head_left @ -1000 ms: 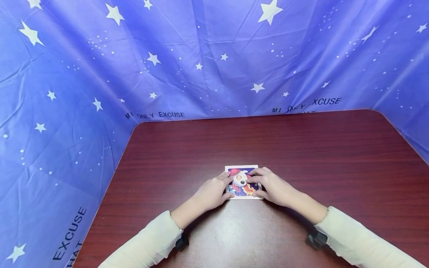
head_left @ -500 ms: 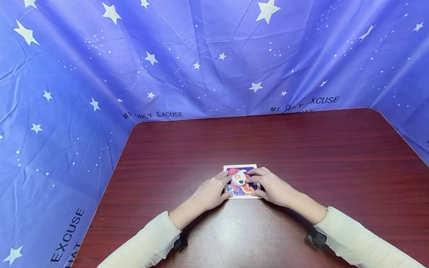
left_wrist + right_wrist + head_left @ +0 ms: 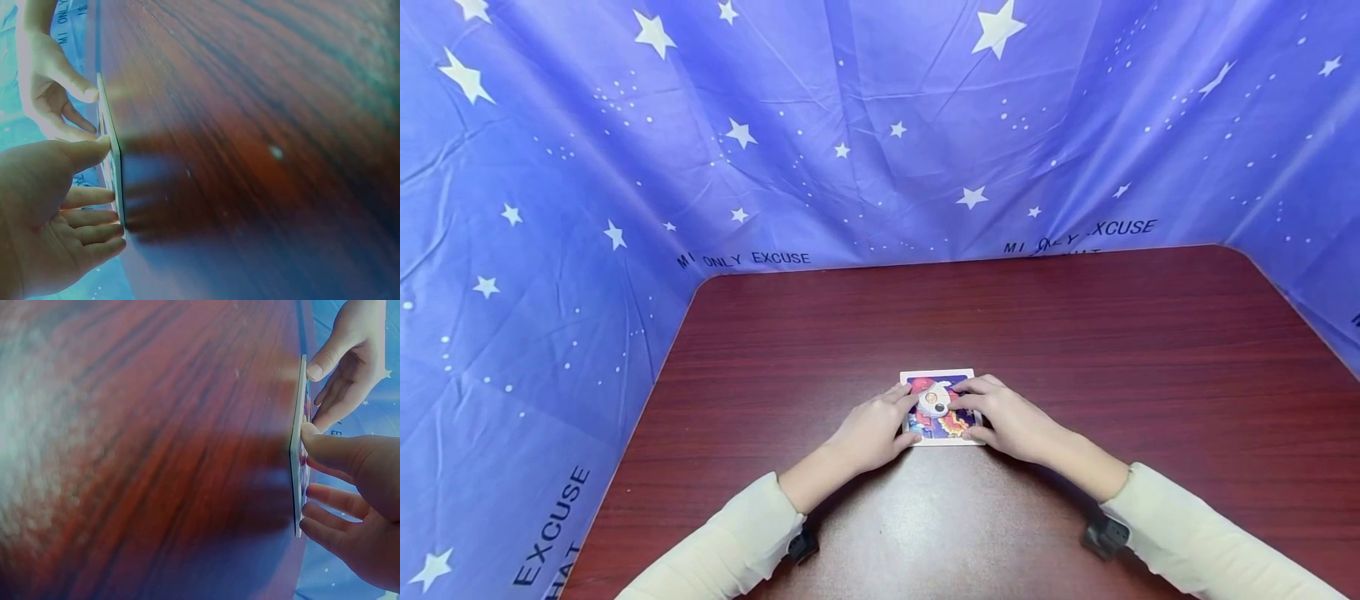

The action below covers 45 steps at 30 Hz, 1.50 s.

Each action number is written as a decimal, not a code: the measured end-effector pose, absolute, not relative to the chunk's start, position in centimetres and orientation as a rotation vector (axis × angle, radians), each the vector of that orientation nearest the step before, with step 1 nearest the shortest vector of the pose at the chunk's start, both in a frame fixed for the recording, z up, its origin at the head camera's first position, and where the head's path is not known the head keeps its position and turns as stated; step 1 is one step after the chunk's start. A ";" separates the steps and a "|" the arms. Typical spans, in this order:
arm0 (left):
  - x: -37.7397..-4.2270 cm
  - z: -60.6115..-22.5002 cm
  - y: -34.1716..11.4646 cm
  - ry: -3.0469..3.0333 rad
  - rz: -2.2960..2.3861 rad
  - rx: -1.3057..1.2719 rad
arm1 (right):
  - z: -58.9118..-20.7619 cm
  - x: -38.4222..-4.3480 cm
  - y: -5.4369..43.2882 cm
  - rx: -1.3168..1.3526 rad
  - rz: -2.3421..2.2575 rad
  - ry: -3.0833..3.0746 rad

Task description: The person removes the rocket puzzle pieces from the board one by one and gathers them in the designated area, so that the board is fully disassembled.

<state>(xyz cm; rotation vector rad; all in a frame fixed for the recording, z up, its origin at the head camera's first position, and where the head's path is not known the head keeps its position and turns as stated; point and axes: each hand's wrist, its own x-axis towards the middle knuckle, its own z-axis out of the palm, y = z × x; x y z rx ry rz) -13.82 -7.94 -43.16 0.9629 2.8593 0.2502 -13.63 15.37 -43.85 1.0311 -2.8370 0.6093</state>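
Note:
A flat square picture board (image 3: pixel 934 427) with a white border and a colourful cartoon print lies on the table. Its middle shows a white shape with round spots. My left hand (image 3: pixel 874 427) rests on its left side, fingertips over the print and thumb at the near corner. On the opposite side, my right hand (image 3: pixel 1015 421) touches the board in much the same way, its fingers reaching toward the white shape. Both wrist views show the thin board (image 3: pixel 117 164) edge-on, with extended fingers and thumbs against it. The fingers cover parts of the print.
The dark red wood-grain table (image 3: pixel 790 333) has rounded far corners. A blue-purple curtain (image 3: pixel 865 100) with white stars and lettering surrounds its back and sides. Black wrist cameras hang under both pale sleeves (image 3: pixel 737 533).

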 end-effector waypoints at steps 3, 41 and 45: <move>-13.8 -43.1 -8.0 2.867 0.220 0.973 | -43.7 -13.5 15.4 1.023 0.612 -2.844; -13.2 -42.8 -9.4 2.828 0.238 0.964 | -43.6 -12.6 14.6 1.059 0.581 -2.845; -13.2 -42.8 -9.4 2.842 0.190 0.979 | -43.4 -12.6 14.5 1.053 0.572 -2.851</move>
